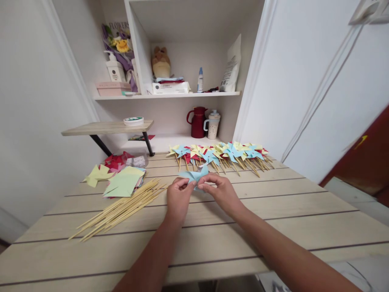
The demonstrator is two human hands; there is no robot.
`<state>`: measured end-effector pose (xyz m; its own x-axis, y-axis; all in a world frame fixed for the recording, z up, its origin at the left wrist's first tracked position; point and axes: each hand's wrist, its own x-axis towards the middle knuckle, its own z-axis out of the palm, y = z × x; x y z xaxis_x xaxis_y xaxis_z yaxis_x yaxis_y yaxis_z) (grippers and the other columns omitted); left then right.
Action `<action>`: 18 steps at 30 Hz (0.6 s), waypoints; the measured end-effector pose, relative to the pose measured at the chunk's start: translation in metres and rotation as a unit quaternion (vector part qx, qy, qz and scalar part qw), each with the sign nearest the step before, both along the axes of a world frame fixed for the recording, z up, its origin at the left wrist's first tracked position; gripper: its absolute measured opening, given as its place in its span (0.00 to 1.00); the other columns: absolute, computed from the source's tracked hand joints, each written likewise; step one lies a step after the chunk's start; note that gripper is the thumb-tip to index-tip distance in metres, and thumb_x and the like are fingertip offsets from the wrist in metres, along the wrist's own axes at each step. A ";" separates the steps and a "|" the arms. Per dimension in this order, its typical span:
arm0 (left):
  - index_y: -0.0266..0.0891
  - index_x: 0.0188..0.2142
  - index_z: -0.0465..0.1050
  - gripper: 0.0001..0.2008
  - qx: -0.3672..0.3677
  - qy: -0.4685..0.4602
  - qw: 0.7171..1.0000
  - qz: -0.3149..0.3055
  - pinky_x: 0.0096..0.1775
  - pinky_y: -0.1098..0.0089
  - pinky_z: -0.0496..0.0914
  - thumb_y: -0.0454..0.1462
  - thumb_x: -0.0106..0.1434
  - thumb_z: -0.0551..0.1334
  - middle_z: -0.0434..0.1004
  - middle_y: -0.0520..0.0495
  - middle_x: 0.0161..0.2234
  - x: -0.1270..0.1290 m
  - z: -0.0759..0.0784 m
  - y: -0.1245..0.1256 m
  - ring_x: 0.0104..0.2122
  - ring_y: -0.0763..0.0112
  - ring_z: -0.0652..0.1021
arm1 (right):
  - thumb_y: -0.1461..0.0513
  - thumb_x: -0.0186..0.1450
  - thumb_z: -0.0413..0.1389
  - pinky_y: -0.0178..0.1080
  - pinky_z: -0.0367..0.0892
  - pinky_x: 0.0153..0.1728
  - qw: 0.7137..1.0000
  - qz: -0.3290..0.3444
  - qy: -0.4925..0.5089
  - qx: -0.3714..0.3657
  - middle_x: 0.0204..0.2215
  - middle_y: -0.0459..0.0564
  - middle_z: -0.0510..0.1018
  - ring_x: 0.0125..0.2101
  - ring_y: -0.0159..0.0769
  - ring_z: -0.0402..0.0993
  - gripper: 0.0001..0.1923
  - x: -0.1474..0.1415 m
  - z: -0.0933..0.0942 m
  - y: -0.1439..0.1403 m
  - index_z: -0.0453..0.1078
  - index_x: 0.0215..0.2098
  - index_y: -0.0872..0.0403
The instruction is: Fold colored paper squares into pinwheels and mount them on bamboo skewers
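Between my two hands is a light blue paper pinwheel (193, 174), held just above the tabletop with its blades partly folded. My left hand (178, 198) pinches its near left side between thumb and fingers. From the right, my right hand (219, 190) pinches the pinwheel near its middle with thumb and index finger. My fingers hide the centre, so a pin or stick there cannot be made out. Beyond my hands lies a row of finished pinwheels (232, 152) in blue, yellow and red on sticks. Left of my left hand lies a bundle of thin wooden sticks (121, 209).
Cut green paper sheets (123, 182), a yellow pinwheel blank (97, 175) and red paper pieces (117, 160) lie at the left beside a clear plastic box (136, 161). Behind stand a small raised shelf (106, 128), a red jug (198, 123) and a cup (213, 125).
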<state>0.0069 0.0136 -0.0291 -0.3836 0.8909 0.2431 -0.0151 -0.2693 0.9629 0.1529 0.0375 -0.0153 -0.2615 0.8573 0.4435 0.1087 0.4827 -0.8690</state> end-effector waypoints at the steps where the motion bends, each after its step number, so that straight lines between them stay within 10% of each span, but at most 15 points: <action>1: 0.37 0.24 0.78 0.07 0.006 0.003 1.000 -0.004 0.32 0.73 0.64 0.39 0.49 0.70 0.69 0.52 0.27 0.001 0.001 -0.001 0.29 0.72 0.70 | 0.59 0.59 0.62 0.40 0.64 0.42 1.000 0.000 0.002 -0.011 0.30 0.46 0.78 0.35 0.38 0.72 0.04 0.000 0.001 0.000 0.75 0.28 0.51; 18: 0.38 0.24 0.79 0.06 0.045 0.027 0.999 0.003 0.33 0.72 0.66 0.39 0.51 0.69 0.71 0.49 0.30 0.002 0.007 -0.007 0.30 0.72 0.72 | 0.61 0.59 0.62 0.40 0.62 0.42 0.999 -0.004 0.025 0.021 0.32 0.46 0.75 0.38 0.38 0.70 0.03 0.004 0.001 0.000 0.76 0.27 0.50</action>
<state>0.0088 0.0067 -0.0218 -0.3731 0.8620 0.3431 0.0383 -0.3552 0.9340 0.1573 0.0374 -0.0143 -0.2312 0.8397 0.4914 0.0707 0.5182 -0.8523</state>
